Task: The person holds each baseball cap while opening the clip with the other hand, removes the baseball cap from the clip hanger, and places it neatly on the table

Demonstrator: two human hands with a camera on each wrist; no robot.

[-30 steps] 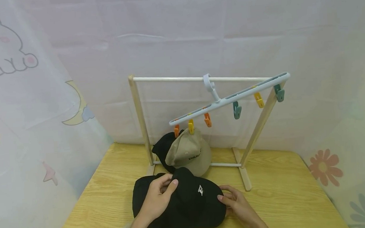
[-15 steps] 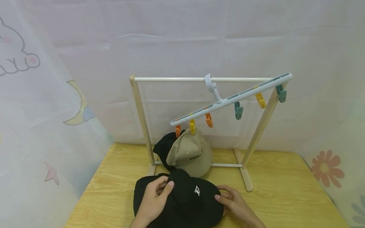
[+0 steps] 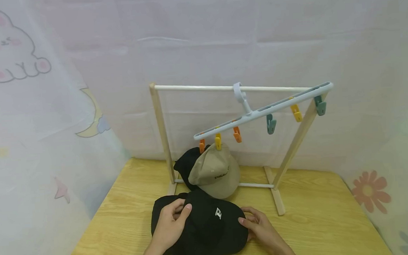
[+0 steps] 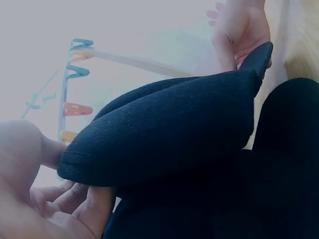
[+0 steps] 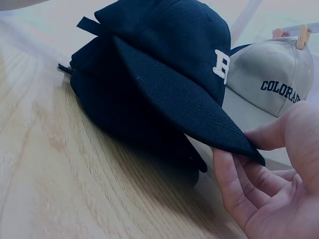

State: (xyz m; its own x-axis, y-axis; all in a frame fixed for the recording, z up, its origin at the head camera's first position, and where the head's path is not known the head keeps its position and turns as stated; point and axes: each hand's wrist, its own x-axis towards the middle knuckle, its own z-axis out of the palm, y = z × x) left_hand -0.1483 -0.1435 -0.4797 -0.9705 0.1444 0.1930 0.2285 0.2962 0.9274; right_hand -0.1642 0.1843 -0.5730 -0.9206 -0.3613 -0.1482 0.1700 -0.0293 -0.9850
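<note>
A black baseball cap (image 3: 205, 230) with a white letter on its front is between my hands. My left hand (image 3: 169, 225) pinches the top of its crown between thumb and fingers. At the other side, my right hand (image 3: 263, 229) grips the brim edge, thumb on top and fingers underneath, as the right wrist view shows. Beneath this cap lie more black caps (image 5: 119, 117) on the wooden table; how many is hidden. The held cap's brim stands apart from the brims below.
Behind, a pale blue hanger (image 3: 259, 113) with colored clips hangs slanted from a wood-and-white rack (image 3: 162, 134). A beige cap (image 3: 215, 173) hangs from its yellow clip, partly covering another black cap (image 3: 186, 163). The table (image 3: 314, 214) extends around the rack, with printed cloth behind.
Both hands and the held cap have shifted slightly left relative to the rack. The head view has turned a little left. Both holds stay the same.
</note>
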